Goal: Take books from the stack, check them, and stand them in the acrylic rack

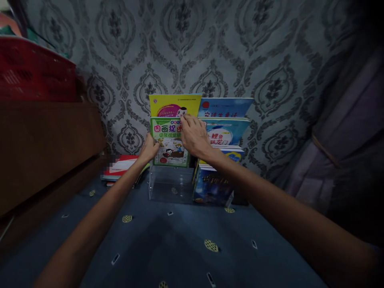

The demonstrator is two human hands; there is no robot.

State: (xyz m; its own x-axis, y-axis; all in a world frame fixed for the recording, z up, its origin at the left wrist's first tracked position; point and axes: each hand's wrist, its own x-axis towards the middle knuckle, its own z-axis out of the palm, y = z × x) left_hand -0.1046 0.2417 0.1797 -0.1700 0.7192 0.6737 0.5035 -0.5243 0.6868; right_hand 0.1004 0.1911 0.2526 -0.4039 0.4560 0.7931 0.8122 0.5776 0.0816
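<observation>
The right hand point(195, 134) has its fingers bent together over the top right corner of a thin paper picture book with a green edge and a white middle point(171, 154). The left hand point(150, 149) is curled around the book's left edge, with its thumb up. So both hands have hold of it, but I can't tell how tight. The book stands up, leaning back a bit, on the left side of a see-through plastic book rack with steps point(171, 186).

If one hand pushes more than the other, the book could go crooked. A hard squeeze could bend the cover (thin books flop easily). The right arm hangs over the shiny dark blue books point(213, 188), so a low wrist could knock them. The rack looks light, so a big push might make it slide.

The rack holds lots of books. Behind the green one is a tall bright yellow book point(162, 105). On the right, a blue book with red writing point(228, 106) stands at the back, and a light blue fish-story book point(223, 132) is in front of it.

Past the rack, a flat pile of red and white books point(120, 166) lies on the dark blue spotted cloth point(144, 248). Far left, a red plastic basket with holes point(39, 72) sits on a brown wooden cabinet point(45, 148); something green pokes out, too blurry to name.
</observation>
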